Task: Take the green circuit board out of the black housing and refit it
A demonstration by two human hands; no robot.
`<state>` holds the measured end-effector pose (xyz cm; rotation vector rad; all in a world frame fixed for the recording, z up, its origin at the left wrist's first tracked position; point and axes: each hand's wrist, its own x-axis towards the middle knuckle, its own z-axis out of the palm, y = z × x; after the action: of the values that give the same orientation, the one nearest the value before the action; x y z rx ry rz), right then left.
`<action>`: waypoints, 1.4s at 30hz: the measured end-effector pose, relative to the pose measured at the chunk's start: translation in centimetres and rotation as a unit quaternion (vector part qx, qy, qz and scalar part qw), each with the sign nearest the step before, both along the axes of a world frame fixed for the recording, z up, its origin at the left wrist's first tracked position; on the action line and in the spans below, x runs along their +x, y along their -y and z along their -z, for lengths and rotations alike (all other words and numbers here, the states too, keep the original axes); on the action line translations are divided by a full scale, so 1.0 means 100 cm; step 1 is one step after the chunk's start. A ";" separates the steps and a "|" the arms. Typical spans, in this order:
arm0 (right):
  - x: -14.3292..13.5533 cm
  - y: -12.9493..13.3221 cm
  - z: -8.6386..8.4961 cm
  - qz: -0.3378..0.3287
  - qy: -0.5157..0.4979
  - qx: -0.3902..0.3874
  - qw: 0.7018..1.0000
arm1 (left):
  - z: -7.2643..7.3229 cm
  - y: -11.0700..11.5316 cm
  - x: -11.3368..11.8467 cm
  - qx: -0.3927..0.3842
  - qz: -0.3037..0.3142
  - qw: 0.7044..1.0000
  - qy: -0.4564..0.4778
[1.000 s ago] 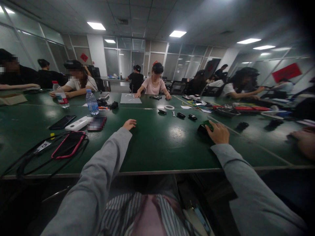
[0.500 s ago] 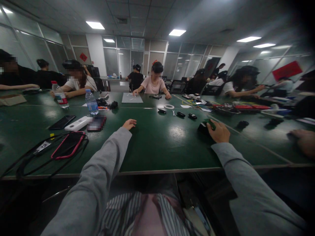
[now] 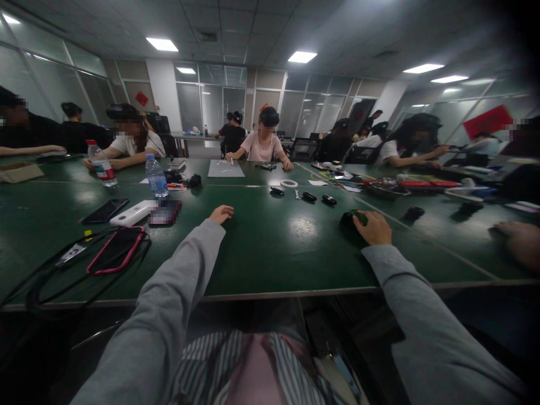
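On the left side of the green table, my left hand [image 3: 221,214] rests with fingers loosely bent and apart, nothing in it. My right hand [image 3: 373,227] is at the right, its fingers closed on a small black object with a green part [image 3: 348,221] that looks like a circuit board. The fingers cover much of this object, so its kind is unclear. Beyond my hands lie several small black pieces [image 3: 309,197], a small white spanner-shaped piece [image 3: 296,194] and a white ring [image 3: 289,183].
To the left are a water bottle [image 3: 156,177], a red-capped bottle [image 3: 102,164], a white device [image 3: 131,214], a phone in a pink case [image 3: 116,251] and looped black cables. A person [image 3: 264,143] sits opposite. Another person's hand [image 3: 517,239] is at far right.
The black object under my right hand has tipped lower towards the table, and less of its green part shows. My left hand stays in place.
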<state>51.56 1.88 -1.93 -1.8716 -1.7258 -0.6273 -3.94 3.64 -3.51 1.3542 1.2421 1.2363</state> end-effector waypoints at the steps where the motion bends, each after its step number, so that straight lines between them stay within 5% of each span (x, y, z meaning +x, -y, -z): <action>1: 0.002 -0.001 0.001 -0.005 0.002 -0.005 1.000 | 0.000 0.000 0.000 0.000 -0.001 1.000 0.000; 6: 0.010 -0.009 0.006 -0.012 0.002 -0.027 1.000 | -0.001 0.000 0.000 0.004 0.001 1.000 -0.003; 11: 0.013 -0.007 0.010 0.049 -0.007 -0.051 0.997 | -0.001 0.000 0.000 0.004 0.005 1.000 -0.007; 16: -0.006 -0.007 0.005 0.024 -0.013 -0.097 0.995 | -0.007 0.005 0.001 -0.001 0.000 1.000 -0.010; 19: -0.054 -0.012 -0.003 -0.036 -0.017 -0.062 0.997 | -0.012 0.010 0.002 -0.007 -0.009 1.000 -0.010; 22: -0.132 -0.015 -0.011 -0.147 -0.043 -0.012 0.988 | -0.016 0.013 0.005 -0.019 -0.006 1.000 0.005; 27: -0.284 -0.002 -0.017 -0.349 -0.099 0.049 0.931 | -0.018 0.016 0.017 -0.056 0.008 0.993 0.100; 31: -0.364 0.023 -0.013 -0.432 -0.095 0.030 0.896 | -0.020 0.019 0.027 -0.063 0.025 0.983 0.170; 37: -0.380 0.033 0.000 -0.492 -0.163 -0.011 0.855 | -0.018 0.018 0.028 -0.026 0.004 0.966 0.256; 42: -0.370 0.021 0.007 -0.460 -0.459 -0.115 0.752 | -0.021 0.021 0.025 -0.072 0.006 0.951 0.299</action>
<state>14.58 -0.17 -2.67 -0.8705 -1.6934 0.8039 -1.47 1.49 -1.40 0.7861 0.8659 1.3812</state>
